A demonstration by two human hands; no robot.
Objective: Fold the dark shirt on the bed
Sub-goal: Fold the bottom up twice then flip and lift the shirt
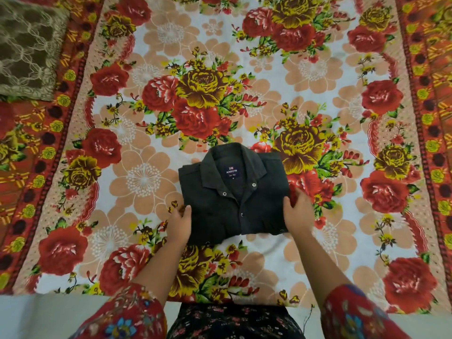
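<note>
The dark shirt (232, 192) lies on the bed as a compact folded rectangle, collar up and away from me, a blue label showing inside the collar and snap buttons down the front. My left hand (179, 223) grips its near left edge, thumb on top of the cloth. My right hand (298, 211) holds the right edge, thumb over the fabric and fingers along the side.
The bed is covered by a floral sheet (171, 57) with red and yellow roses and an orange-red border. A brown patterned cushion (27, 47) sits at the far left corner. The bed's near edge (73, 296) runs just in front of my body.
</note>
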